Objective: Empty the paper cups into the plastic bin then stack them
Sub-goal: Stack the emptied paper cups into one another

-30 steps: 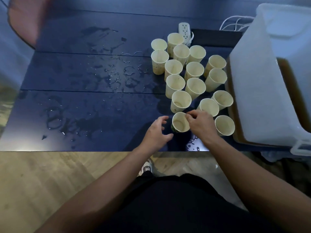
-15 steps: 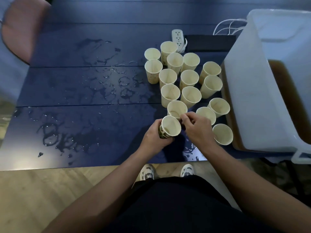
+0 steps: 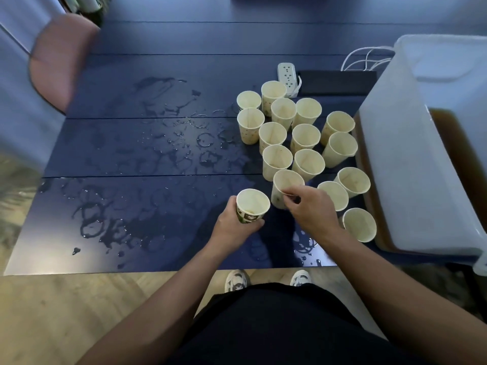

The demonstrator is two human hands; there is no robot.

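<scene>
Left hand fingers wrap a green-patterned, cream-lined paper cup. Right hand fingers pinch the near rim of the neighbouring cup.

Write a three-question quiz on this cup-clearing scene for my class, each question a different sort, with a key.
1. True or false: the left hand holds a patterned cup.
2. The right hand's grip is on: A) the power strip; B) the rim of a plain cup; C) the plastic bin.
3. Fill in: the dark table left of the cups is ____ with spilled liquid.

Key: 1 true; 2 B; 3 wet.
</scene>
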